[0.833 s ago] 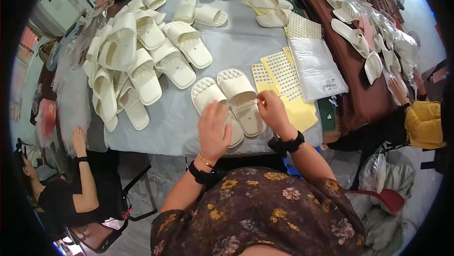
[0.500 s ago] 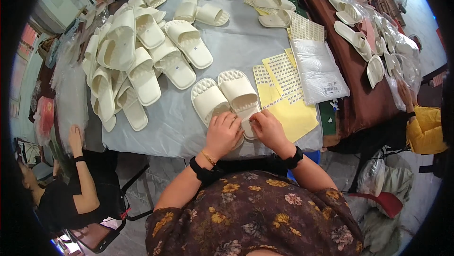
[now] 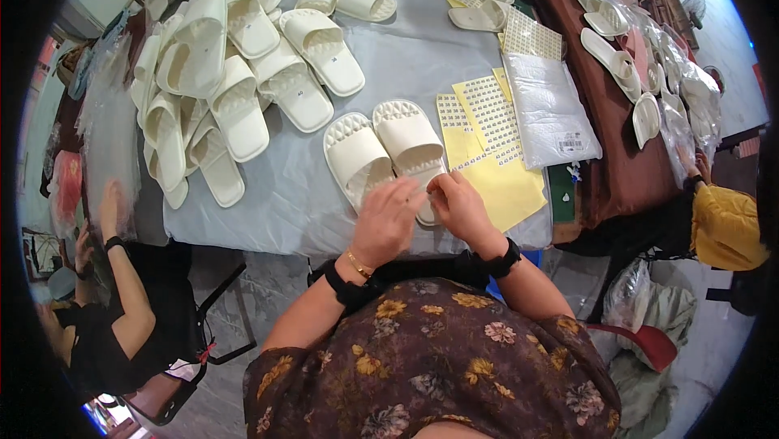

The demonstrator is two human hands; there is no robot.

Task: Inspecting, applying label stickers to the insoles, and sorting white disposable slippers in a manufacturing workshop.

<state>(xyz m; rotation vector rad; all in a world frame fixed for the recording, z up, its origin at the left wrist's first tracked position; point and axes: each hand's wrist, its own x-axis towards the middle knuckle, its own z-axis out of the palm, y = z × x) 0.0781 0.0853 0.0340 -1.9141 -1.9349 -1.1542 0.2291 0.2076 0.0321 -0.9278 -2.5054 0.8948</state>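
Note:
A pair of cream slide slippers lies side by side in front of me, toes pointing away: the left slipper (image 3: pixel 357 159) and the right slipper (image 3: pixel 408 140). Over the heel end of the left one is my left hand (image 3: pixel 388 224), its fingers smeared by motion. My right hand (image 3: pixel 459 205) is at the heel of the right slipper, thumb and fingers pinched together; whatever is between them is too small to make out. Just right of the pair lie yellow sticker sheets (image 3: pixel 488 118) with rows of small printed labels and a bare yellow backing sheet (image 3: pixel 507 202).
A heap of cream slippers (image 3: pixel 231 102) covers the table's left side. A white plastic package (image 3: pixel 552 110) lies right of the sheets. More slippers (image 3: pixel 613 66) rest on a brown-covered table (image 3: pixel 600 163). Co-workers' arms (image 3: pixel 130 293) show at both sides.
My left hand has lifted slightly from the left slipper and shifted right toward my right hand. The right hand stays pinched at the right slipper's heel. The whole view has shifted slightly.

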